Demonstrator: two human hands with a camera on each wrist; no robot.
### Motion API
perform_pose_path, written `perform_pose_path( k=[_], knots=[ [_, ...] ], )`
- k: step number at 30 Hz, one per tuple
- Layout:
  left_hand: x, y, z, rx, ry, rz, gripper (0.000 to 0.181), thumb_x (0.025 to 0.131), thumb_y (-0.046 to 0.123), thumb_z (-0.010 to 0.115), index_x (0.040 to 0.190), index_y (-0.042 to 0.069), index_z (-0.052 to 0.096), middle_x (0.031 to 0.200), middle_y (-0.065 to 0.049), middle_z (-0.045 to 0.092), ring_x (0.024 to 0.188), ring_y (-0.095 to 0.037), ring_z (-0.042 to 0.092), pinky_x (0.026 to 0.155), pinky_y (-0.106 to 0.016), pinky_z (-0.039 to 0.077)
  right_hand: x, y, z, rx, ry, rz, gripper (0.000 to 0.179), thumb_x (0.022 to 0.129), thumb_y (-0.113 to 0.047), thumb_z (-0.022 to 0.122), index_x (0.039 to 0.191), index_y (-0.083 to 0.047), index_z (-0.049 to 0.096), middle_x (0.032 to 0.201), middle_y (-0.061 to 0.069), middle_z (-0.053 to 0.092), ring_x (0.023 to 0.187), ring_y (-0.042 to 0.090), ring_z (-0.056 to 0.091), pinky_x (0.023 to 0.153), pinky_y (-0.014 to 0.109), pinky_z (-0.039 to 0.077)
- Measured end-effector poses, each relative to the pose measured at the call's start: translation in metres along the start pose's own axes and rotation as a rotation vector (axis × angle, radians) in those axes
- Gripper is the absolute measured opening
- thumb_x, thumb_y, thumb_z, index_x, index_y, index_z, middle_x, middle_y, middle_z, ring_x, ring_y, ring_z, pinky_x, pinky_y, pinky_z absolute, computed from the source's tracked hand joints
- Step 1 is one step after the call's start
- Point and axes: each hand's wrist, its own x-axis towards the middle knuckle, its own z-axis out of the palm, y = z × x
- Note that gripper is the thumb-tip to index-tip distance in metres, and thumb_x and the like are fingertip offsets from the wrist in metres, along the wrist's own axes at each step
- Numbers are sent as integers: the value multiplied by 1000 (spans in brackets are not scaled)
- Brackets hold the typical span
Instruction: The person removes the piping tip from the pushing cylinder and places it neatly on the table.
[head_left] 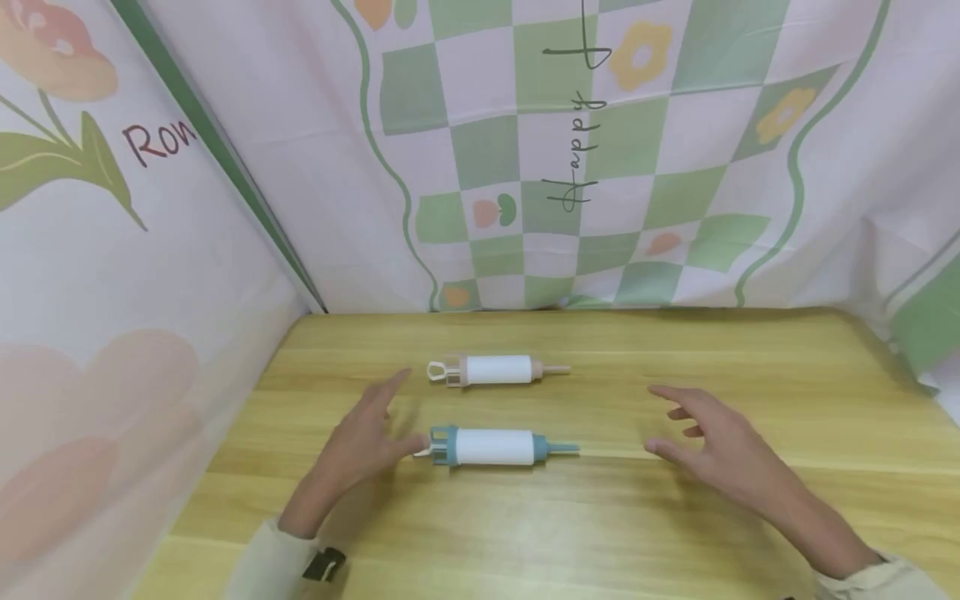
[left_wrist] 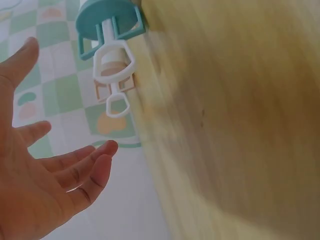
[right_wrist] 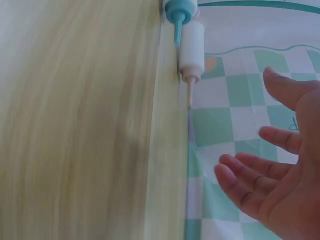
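Two syringe-like tubes with white barrels lie parallel on the table, nozzles pointing right in the head view. The nearer one (head_left: pixel 495 447) has a teal collar and nozzle; the farther, smaller one (head_left: pixel 498 369) has beige-pink ends. Each has a white pull ring at its left end, shown clearly in the left wrist view as the larger ring (left_wrist: pixel 114 62) and smaller ring (left_wrist: pixel 118 106). My left hand (head_left: pixel 358 442) hovers beside those rings, fingers spread, its thumb overlapping the teal one's ring. Off to the right of the nozzles, my right hand (head_left: pixel 716 442) is held with fingers apart and nothing in it.
The wooden table (head_left: pixel 600 533) meets a hanging cloth (head_left: pixel 480 150) with green checks and flowers at its back edge. Another printed cloth (head_left: pixel 150 275) hangs along the left side. A dark tab (head_left: pixel 325 565) shows at the left sleeve.
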Motion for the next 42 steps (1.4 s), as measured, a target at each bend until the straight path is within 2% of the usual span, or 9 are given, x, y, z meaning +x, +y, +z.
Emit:
perform_pose_path(
  k=[4,6,14,18,22,27,30,36,42],
  knots=[
    [2,-3,5,-63,-31,37,104,74,45,87,157,17,31,155,-14,37,122,-40,53,96,-58,47,2,-1,4,108,-52,6,66,89,-25,78,143,-3,48,137,24,52,108,39,60,78,46,57],
    [3,-4,8,-97,-45,53,103,72,40,89,155,13,34,154,-16,39,123,-41,52,98,-58,45,3,-2,6,144,-70,15,67,90,-24,77,145,-2,46,137,25,50,108,40,60,78,47,57],
    [2,-2,14,-263,-113,-28,100,69,22,92,153,19,37,141,-22,49,118,-38,52,85,-51,53,3,-2,14,248,-97,40,71,87,-19,80,144,1,42,135,31,46,106,40,61,76,39,58],
    [4,-3,17,-300,-133,-10,99,69,18,92,152,15,38,139,-24,50,119,-40,51,87,-54,52,4,-2,17,289,-121,54,72,87,-17,79,145,0,41,134,33,46,103,36,62,74,37,58],
    [5,-3,20,-337,-147,12,98,69,16,92,151,13,39,138,-25,50,124,-44,45,93,-63,46,5,-3,20,359,-166,88,72,89,-16,77,147,-1,37,135,34,45,102,33,61,72,39,58],
    [5,-3,27,-365,-145,-25,95,68,17,93,149,16,43,136,-20,52,130,-43,34,97,-69,38,7,-3,26,550,-257,198,72,91,-14,73,149,-2,32,139,35,37,96,31,64,69,41,58],
    [5,-2,30,-388,-144,-29,92,67,17,93,147,17,45,134,-19,54,129,-41,32,97,-68,37,9,-5,30,633,-284,230,73,92,-12,72,150,-1,30,140,37,34,90,33,66,69,42,59],
    [5,1,35,-422,-177,-21,89,68,15,91,146,17,46,133,-18,55,129,-43,32,99,-68,35,12,-10,38,691,-292,236,75,92,-10,71,152,-2,28,139,37,36,87,36,65,70,43,59],
    [6,3,39,-419,-187,-40,87,68,13,90,144,18,48,134,-15,55,126,-42,35,96,-64,40,16,-17,50,724,-281,293,73,92,-12,72,152,-3,31,137,33,42,88,35,64,69,43,58]
  ],
)
